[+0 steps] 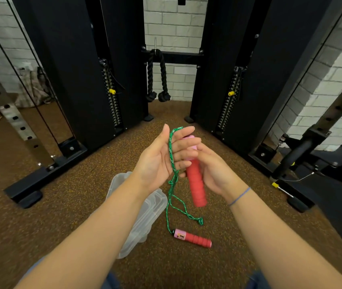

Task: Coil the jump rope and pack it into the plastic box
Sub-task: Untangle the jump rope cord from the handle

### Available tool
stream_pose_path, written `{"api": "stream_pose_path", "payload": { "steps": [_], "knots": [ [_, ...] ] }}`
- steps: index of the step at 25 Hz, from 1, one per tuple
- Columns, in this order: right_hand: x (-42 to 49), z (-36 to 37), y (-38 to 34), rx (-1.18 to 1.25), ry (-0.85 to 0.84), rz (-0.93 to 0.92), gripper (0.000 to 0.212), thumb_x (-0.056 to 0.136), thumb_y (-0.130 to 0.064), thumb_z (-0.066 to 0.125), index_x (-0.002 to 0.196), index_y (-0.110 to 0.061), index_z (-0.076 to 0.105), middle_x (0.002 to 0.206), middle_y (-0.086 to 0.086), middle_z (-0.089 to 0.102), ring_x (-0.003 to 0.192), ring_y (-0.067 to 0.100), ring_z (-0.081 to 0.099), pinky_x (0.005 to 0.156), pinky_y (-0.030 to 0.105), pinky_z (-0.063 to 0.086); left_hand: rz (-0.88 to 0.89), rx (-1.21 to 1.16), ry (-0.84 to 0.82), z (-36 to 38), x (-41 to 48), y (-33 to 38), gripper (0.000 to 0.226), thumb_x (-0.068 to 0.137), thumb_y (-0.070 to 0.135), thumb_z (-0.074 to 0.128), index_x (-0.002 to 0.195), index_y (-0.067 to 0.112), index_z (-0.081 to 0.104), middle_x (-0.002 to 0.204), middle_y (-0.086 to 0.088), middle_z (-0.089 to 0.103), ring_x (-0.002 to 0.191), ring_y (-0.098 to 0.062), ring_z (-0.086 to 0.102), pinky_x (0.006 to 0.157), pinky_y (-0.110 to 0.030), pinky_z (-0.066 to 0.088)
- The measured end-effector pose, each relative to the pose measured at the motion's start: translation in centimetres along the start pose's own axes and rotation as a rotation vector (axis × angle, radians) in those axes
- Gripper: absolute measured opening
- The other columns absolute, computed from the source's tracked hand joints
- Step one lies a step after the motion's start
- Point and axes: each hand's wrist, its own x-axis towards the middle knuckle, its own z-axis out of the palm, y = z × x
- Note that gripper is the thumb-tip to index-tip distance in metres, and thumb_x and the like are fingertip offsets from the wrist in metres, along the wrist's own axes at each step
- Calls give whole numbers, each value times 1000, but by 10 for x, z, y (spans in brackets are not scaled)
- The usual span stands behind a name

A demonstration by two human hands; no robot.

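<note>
Green jump rope [171, 152] dangling, red handle [196, 184] aloft, second handle [194, 238] on floor [78, 197] beside clear plastic box [145, 215]

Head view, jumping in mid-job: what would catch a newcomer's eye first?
The two hands at centre: the right hand holds one red handle, and the green rope loops over the straight fingers of the left hand. The rope trails down to the second handle lying on the floor, beside the clear plastic box. Behind, a black knotted rope hangs from the cable machine.
</note>
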Motion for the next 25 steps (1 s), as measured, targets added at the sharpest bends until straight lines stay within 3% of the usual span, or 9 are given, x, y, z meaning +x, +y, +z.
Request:
{"api": "stream_pose_path", "payload": {
  "steps": [3, 7, 11, 15, 17, 20, 23, 25],
  "knots": [
    [0, -6, 9, 10, 42, -21, 27, 85, -19, 53, 111, -16, 57, 84, -3, 62, 66, 11, 58, 58, 30, 50, -19, 21, 54, -2, 2, -3, 48, 85, 44, 40, 108, 10, 65, 86, -3, 75, 66, -10, 70, 55, -21, 58],
    [3, -5, 13, -4, 126, -47, 38, 89, -21, 57, 125, -9, 54, 96, 2, 66, 80, 14, 62, 65, 31, 53, 68, 159, 233, -12, 6, -11, 19, 91, 16, 51, 104, 10, 63, 71, 5, 62, 59, -4, 56, 54, -17, 48],
    [9, 3, 21, -94, 279, -92, 31, 88, -22, 59, 119, -15, 59, 113, 7, 63, 96, 13, 60, 88, 34, 49, 89, 213, 311, -16, 11, -25, 23, 96, 7, 44, 113, 8, 60, 99, -1, 66, 86, -9, 60, 79, -24, 47],
    [12, 18, 34, -253, 355, -147, 38, 91, -27, 58, 129, -28, 53, 128, -4, 61, 116, 7, 58, 99, 27, 44, 46, 191, 379, -13, 14, -44, 31, 100, 25, 40, 126, 19, 55, 119, -6, 62, 109, -16, 58, 104, -37, 41],
    [13, 22, 39, -358, 397, -152, 44, 93, -33, 54, 136, -37, 45, 132, -12, 57, 118, 1, 55, 101, 25, 42, 13, 311, 449, -13, 13, -51, 34, 93, 48, 42, 118, 33, 60, 124, -6, 63, 113, -16, 59, 104, -40, 42],
    [13, 26, 42, -569, 430, -163, 43, 99, -36, 39, 141, -40, 36, 136, -22, 44, 117, -13, 44, 103, 16, 34, -42, 444, 478, -14, 10, -56, 57, 71, 80, 38, 110, 44, 58, 126, -2, 62, 117, -15, 57, 105, -41, 41],
    [10, 34, 44, -598, 432, -120, 44, 101, -36, 26, 144, -46, 21, 138, -24, 36, 122, -9, 38, 93, 0, 28, 79, 589, 385, -16, 9, -54, 60, 75, 70, 42, 109, 24, 58, 107, -8, 67, 103, -20, 63, 97, -44, 47],
    [5, 41, 44, -572, 434, -102, 48, 101, -38, 23, 147, -45, 11, 143, -16, 38, 125, -1, 44, 87, 3, 34, 111, 583, 421, -16, 11, -45, 51, 78, 64, 48, 99, 20, 59, 91, -8, 66, 88, -22, 64, 87, -44, 49]
  ]
}}
